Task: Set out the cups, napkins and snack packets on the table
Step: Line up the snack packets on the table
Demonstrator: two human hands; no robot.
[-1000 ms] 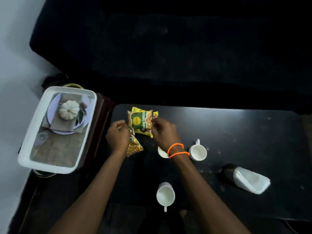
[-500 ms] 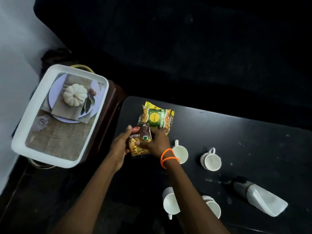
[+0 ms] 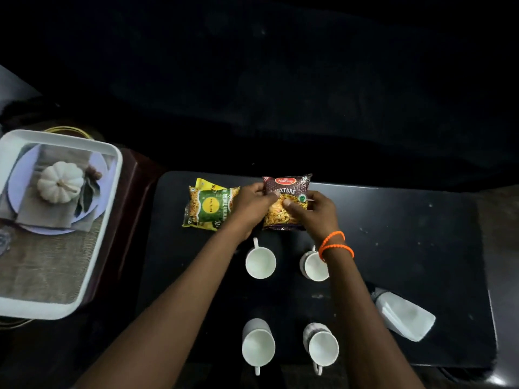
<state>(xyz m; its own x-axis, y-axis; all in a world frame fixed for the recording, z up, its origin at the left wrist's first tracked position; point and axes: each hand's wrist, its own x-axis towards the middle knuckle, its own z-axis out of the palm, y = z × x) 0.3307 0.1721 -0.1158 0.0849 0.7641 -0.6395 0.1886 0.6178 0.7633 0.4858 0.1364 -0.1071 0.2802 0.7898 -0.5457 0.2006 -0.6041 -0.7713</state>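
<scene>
Pinching a maroon snack packet (image 3: 286,203) by both side edges, your left hand (image 3: 254,204) and right hand (image 3: 314,211) hold it at the far edge of the dark worktop (image 3: 407,248), fingers (image 3: 292,204) pressed onto its face. Just left of it lie a green packet (image 3: 209,209) and a yellow packet (image 3: 206,184) beneath. Nearer you stand four white cups (image 3: 260,262) in two rows. A napkin holder (image 3: 404,315) lies at your right. A white tray (image 3: 95,234) sits off to the left.
</scene>
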